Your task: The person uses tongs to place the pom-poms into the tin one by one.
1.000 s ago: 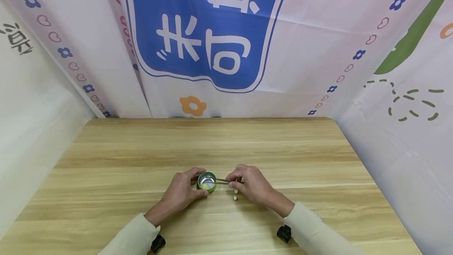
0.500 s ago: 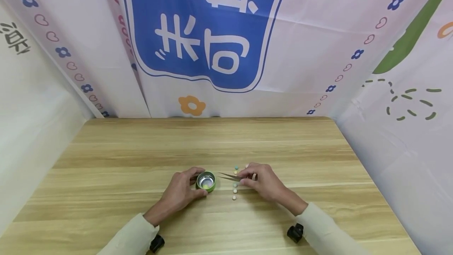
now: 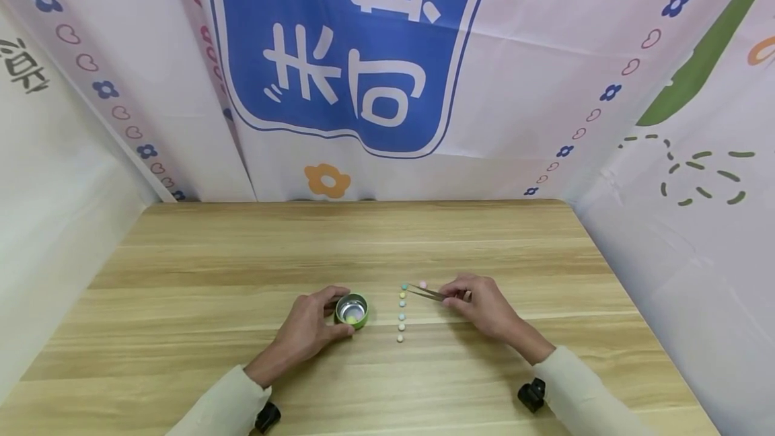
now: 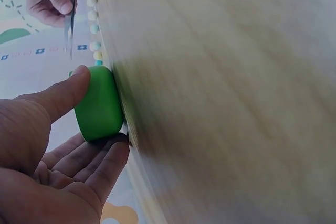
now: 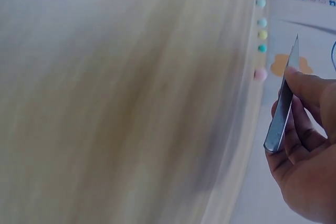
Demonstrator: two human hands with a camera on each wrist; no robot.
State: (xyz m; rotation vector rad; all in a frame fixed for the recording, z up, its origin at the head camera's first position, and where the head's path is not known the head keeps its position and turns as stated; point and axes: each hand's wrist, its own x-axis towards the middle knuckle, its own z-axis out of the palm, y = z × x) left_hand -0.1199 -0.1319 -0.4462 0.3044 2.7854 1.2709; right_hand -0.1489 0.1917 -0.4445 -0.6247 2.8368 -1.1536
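As my left hand (image 3: 307, 327) grips the green tin (image 4: 100, 106) by its sides, left of the row of balls (image 3: 401, 317), my right hand (image 3: 481, 305) pinches the tweezers (image 5: 283, 109), tips apart. The balls look light, hard and apt to roll; I'd nip each gently across its middle, even the pink ball (image 3: 422, 284) right of the row's far end.

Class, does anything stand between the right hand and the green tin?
Yes: six small balls lie in a line on the table between the green tin and the right hand, low enough, probably, to pass over.
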